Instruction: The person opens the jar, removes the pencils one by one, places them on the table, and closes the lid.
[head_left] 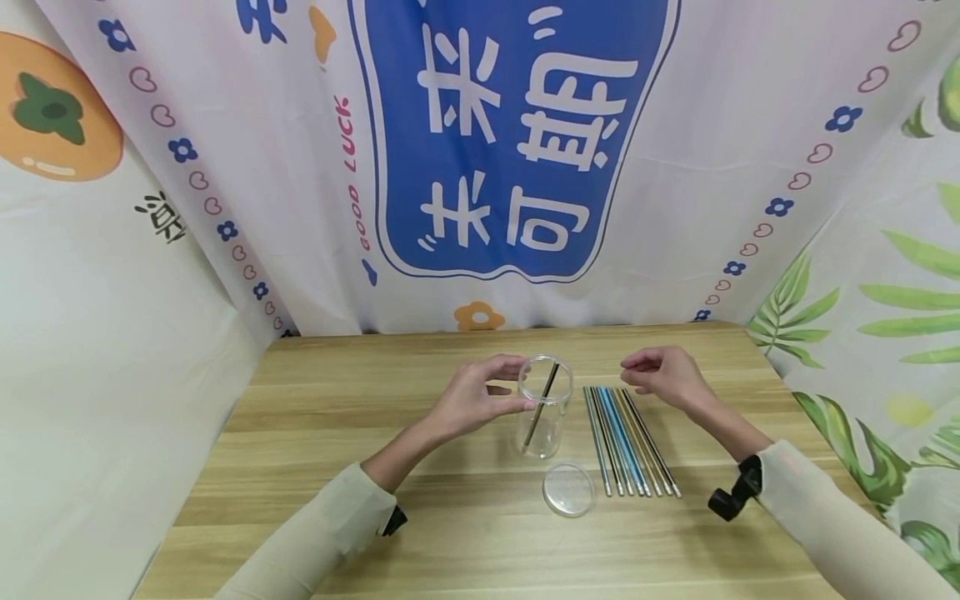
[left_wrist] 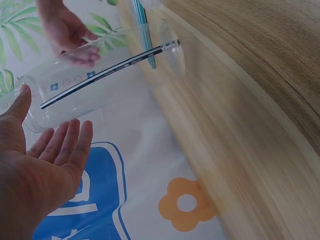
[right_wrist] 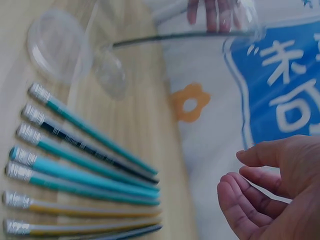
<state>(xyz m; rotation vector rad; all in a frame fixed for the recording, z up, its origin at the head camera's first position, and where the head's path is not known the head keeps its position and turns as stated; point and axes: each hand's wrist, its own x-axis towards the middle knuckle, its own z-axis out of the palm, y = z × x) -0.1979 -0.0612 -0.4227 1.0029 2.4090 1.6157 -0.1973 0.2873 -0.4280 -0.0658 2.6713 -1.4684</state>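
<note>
A clear cylindrical jar (head_left: 550,437) stands uncapped on the table, one dark striped pencil (left_wrist: 107,73) leaning inside with its silver end at the bottom. My left hand (head_left: 480,393) holds the jar near its rim from the left, thumb in front and fingers behind. Right of the jar lies a row of several pencils (head_left: 622,442) in blue, green, black and gold, silver ends toward me. Over their far ends hovers my right hand (head_left: 667,379), fingers loosely bent and nothing between them. The round clear lid (head_left: 567,490) lies flat in front of the jar.
The wooden table (head_left: 300,467) ends at a printed cloth (head_left: 637,208) hanging behind it. More patterned cloth hangs along both sides. Each wrist wears a black strap, the right one with a black device (head_left: 726,503) sticking out.
</note>
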